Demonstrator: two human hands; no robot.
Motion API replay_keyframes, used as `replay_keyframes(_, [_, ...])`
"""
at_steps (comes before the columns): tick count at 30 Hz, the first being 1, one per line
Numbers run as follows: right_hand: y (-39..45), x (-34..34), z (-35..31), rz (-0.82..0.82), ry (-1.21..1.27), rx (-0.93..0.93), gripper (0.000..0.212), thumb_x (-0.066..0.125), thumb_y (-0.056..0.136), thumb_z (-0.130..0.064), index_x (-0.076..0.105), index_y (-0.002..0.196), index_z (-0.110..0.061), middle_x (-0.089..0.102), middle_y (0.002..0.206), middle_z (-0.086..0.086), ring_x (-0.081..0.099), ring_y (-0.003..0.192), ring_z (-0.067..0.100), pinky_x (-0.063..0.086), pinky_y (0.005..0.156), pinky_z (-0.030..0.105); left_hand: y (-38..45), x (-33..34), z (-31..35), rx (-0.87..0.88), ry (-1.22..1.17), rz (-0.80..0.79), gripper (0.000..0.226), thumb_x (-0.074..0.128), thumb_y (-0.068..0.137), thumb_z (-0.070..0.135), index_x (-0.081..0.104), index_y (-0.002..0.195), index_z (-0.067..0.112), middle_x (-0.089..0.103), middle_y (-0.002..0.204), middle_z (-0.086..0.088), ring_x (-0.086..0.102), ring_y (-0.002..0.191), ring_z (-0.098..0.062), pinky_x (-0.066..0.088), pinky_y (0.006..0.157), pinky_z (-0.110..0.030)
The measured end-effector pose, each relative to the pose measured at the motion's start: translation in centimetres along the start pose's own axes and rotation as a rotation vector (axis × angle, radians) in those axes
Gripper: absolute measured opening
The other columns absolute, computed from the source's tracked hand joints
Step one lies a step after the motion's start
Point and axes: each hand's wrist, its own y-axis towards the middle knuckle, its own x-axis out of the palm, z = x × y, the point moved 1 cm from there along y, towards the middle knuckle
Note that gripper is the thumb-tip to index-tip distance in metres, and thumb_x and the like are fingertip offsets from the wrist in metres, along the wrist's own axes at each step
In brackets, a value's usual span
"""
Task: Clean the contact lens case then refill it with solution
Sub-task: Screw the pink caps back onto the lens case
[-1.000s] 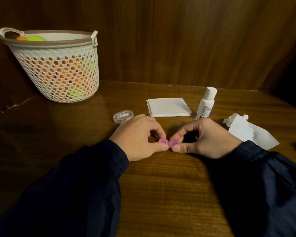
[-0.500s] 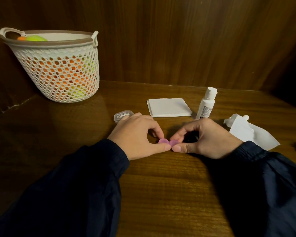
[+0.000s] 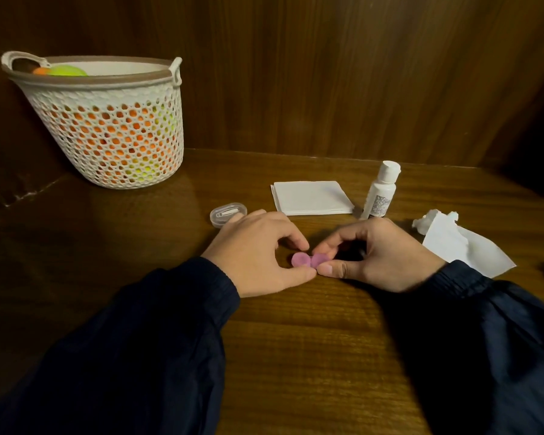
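A small purple contact lens case [image 3: 308, 260] with two round caps rests on the wooden table [image 3: 296, 340] between my hands. My left hand [image 3: 258, 252] pinches its left cap between thumb and forefinger. My right hand [image 3: 377, 255] pinches the right cap the same way. A white solution bottle [image 3: 380, 191] with its cap on stands upright just beyond my right hand. A neat stack of white tissues [image 3: 311, 197] lies to the left of the bottle.
A crumpled used tissue [image 3: 459, 243] lies at the right. A small clear plastic box [image 3: 227, 212] sits behind my left hand. A white mesh basket [image 3: 107, 127] holding orange and yellow-green balls stands at the back left against the wooden wall.
My left hand has shifted slightly so more of the left purple cap shows. The right hand and the case stay in place.
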Motion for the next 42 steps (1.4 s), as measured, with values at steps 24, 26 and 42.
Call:
replay_keyframes(24, [0.0,0.5,0.2,0.083,-0.012,-0.051,0.017,0.088,0.082,-0.035,0.084,0.099,-0.034,0.078,0.097,-0.015,0.072,0.096,0.004,0.060,0.095,0.036,0.7,0.8,0.0,0.075,0.064,-0.073,0.014,0.066,0.101,0.040,0.076,0.108,0.033,0.064,0.107,0.014,0.050,0.104,-0.009,0.043,0.094,-0.033])
replay_keyframes(26, [-0.1,0.6,0.1,0.081,-0.017,-0.050,0.016,0.088,0.083,-0.033,0.084,0.099,-0.033,0.077,0.097,-0.015,0.071,0.096,0.004,0.059,0.096,0.035,0.8,1.0,-0.1,0.081,0.067,-0.093,0.014,0.065,0.102,0.037,0.075,0.111,0.032,0.064,0.110,0.013,0.049,0.106,-0.009,0.044,0.097,-0.035])
replay_keyframes(42, [0.5,0.8,0.4,0.049,-0.049,-0.018,0.029,0.080,0.080,-0.055,0.079,0.106,-0.043,0.072,0.105,-0.033,0.064,0.107,-0.009,0.044,0.086,0.008,0.4,-0.7,-3.3,-0.458,0.198,0.185,0.061,0.055,0.106,0.040,0.034,0.162,0.027,0.040,0.156,-0.001,0.031,0.145,-0.027,0.029,0.121,-0.050])
